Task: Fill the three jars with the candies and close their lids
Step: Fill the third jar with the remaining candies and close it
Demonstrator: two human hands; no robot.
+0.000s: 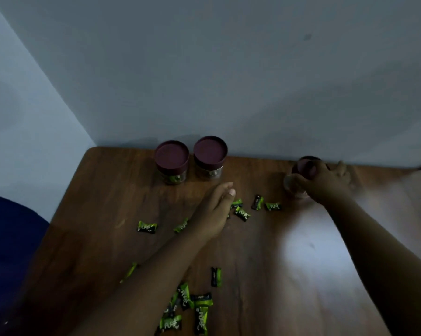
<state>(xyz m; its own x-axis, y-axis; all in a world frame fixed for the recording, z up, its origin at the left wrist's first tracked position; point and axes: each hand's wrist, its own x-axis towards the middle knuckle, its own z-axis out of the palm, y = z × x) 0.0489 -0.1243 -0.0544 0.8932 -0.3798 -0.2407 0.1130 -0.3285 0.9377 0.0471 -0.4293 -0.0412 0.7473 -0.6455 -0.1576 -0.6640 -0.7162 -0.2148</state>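
Two clear jars with maroon lids on, the left jar point(172, 163) and the middle jar point(210, 158), stand at the table's far edge; candies show inside the left one. Further right stands a third jar point(292, 184), blurred, and my right hand point(322, 181) grips its maroon lid point(305, 166) from above. My left hand point(214, 212) lies flat with straight fingers over the table, beside scattered green-and-black wrapped candies point(242, 212). More candies point(187, 309) lie in a heap near the front edge.
The wooden table point(301, 263) sits in a corner against pale walls. A dark blue seat or cushion point(10, 238) is left of the table. Single candies point(147, 226) lie on the left half.
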